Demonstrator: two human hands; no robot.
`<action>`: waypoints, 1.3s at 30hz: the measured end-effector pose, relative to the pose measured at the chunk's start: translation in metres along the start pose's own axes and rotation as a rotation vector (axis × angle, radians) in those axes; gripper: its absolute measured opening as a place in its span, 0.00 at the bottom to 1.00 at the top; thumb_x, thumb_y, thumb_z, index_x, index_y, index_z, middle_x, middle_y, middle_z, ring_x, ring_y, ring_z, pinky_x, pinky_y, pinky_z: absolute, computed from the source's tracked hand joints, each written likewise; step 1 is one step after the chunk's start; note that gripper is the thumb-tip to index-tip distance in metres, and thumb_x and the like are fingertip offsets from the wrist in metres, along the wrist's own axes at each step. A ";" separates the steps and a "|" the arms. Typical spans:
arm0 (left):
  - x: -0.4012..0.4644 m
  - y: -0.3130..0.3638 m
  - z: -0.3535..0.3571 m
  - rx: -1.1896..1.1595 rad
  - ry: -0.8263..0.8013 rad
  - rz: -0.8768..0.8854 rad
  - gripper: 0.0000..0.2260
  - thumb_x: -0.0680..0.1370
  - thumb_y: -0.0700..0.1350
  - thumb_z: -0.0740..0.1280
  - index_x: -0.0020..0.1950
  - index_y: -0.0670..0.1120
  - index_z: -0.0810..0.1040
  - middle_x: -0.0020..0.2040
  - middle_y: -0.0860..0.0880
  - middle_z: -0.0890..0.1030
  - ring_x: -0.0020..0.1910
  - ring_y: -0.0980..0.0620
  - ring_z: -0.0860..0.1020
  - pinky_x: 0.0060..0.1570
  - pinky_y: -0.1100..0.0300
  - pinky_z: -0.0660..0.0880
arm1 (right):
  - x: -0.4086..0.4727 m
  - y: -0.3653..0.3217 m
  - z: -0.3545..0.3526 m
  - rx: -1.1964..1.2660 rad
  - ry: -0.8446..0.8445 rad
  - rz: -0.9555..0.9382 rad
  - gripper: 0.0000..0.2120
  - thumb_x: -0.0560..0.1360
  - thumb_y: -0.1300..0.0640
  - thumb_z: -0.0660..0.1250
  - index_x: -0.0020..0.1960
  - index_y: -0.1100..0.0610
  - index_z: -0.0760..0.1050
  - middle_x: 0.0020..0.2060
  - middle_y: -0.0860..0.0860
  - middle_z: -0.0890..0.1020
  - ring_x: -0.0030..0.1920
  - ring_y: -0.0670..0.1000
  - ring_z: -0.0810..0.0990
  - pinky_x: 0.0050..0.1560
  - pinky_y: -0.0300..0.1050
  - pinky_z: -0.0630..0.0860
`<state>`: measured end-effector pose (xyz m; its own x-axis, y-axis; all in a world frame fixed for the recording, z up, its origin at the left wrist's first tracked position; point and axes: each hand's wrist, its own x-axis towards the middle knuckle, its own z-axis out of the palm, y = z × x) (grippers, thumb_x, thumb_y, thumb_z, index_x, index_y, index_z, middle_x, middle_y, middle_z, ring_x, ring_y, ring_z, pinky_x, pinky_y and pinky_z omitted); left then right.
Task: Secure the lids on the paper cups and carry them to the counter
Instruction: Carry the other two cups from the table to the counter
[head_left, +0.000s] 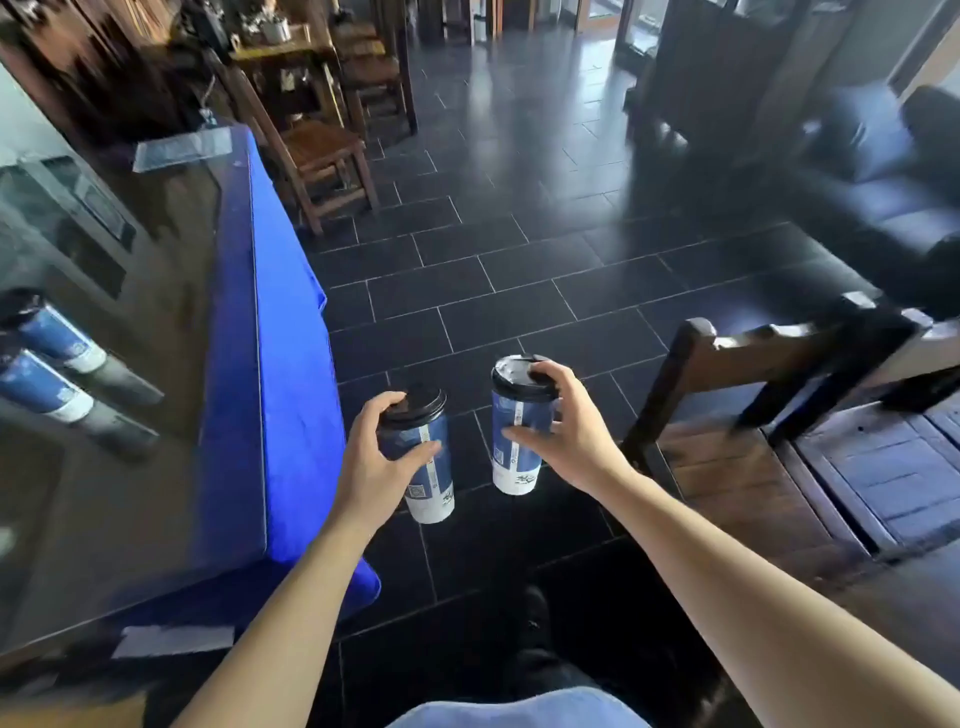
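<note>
Hands reach forward at the frame's centre, each grasping a tall paper cup in the air above dark floor tiles (519, 270). Left hand (376, 462) curls round the left cup (428, 478), thumb across its side, fingers near the black lid (418, 405). Right hand (569, 431) wraps the right cup (511, 441), one finger resting on its black lid (514, 376). Both cups are blue with a white band at the base; their printing is too blurred to read. At nine o'clock lies a glass-topped table (130, 364) over a blue cloth (291, 364), with two more blue cups (52, 358) on it. At three o'clock stands a wooden chair (769, 358); at eleven o'clock, another wooden chair (322, 156).
</note>
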<state>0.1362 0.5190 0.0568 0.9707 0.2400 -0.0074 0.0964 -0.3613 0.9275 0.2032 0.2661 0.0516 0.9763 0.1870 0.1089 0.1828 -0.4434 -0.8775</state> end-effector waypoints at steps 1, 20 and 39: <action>0.014 0.004 0.001 0.001 0.021 -0.005 0.28 0.72 0.42 0.81 0.65 0.58 0.74 0.62 0.56 0.79 0.59 0.52 0.79 0.60 0.56 0.76 | 0.018 -0.001 0.000 -0.004 -0.011 -0.006 0.39 0.65 0.50 0.82 0.70 0.40 0.66 0.69 0.41 0.72 0.68 0.48 0.73 0.67 0.56 0.76; 0.334 -0.027 -0.059 -0.053 0.218 -0.079 0.28 0.72 0.43 0.81 0.65 0.61 0.73 0.63 0.59 0.78 0.62 0.51 0.79 0.62 0.44 0.78 | 0.378 -0.018 0.093 -0.037 -0.218 -0.111 0.35 0.69 0.54 0.82 0.69 0.43 0.67 0.61 0.27 0.68 0.66 0.44 0.72 0.64 0.40 0.72; 0.589 -0.087 -0.198 -0.035 0.416 -0.114 0.30 0.69 0.49 0.79 0.68 0.59 0.74 0.68 0.55 0.77 0.68 0.52 0.76 0.67 0.42 0.75 | 0.678 -0.080 0.279 -0.029 -0.482 -0.198 0.35 0.69 0.52 0.81 0.70 0.42 0.67 0.66 0.44 0.73 0.65 0.47 0.75 0.66 0.52 0.78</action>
<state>0.6557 0.8698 0.0457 0.7820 0.6224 0.0339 0.1838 -0.2821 0.9416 0.8178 0.6725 0.0649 0.7600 0.6489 0.0377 0.3680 -0.3818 -0.8478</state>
